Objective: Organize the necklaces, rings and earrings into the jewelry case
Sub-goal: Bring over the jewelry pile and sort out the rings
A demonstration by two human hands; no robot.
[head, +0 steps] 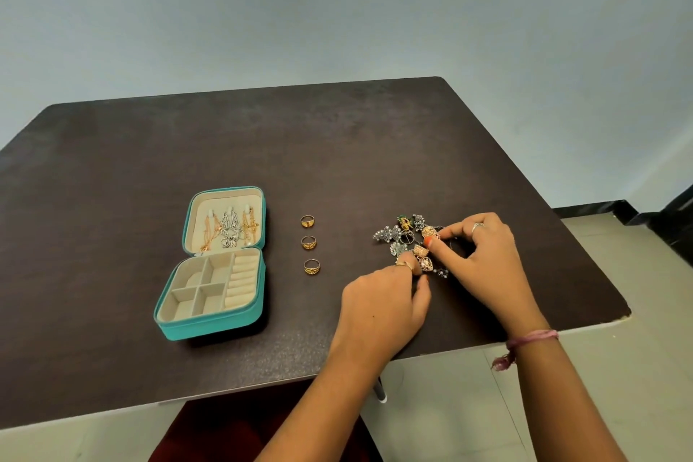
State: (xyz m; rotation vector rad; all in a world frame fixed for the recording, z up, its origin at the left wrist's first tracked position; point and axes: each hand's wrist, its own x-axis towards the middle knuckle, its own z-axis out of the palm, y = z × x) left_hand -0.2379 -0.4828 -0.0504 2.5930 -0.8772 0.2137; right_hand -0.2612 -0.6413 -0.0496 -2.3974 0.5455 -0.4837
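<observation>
Right of centre in the frame, my left hand (382,306) curls over the near edge of a pile of earrings (414,246) on the dark worktop (337,146), fingertips pinching one. My right hand (483,259) pinches a gold earring (430,232) above it. Left of them, three gold rings (309,244) stand in a column. Farther left, the teal jewelry case (217,266) lies open, necklaces (230,231) hanging in its lid.

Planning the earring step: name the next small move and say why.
Probably lift one gold earring clear of the earring pile toward the jewelry case: the right hand pinches it, the left hand fingers the pile, and the case's compartments look empty.
</observation>
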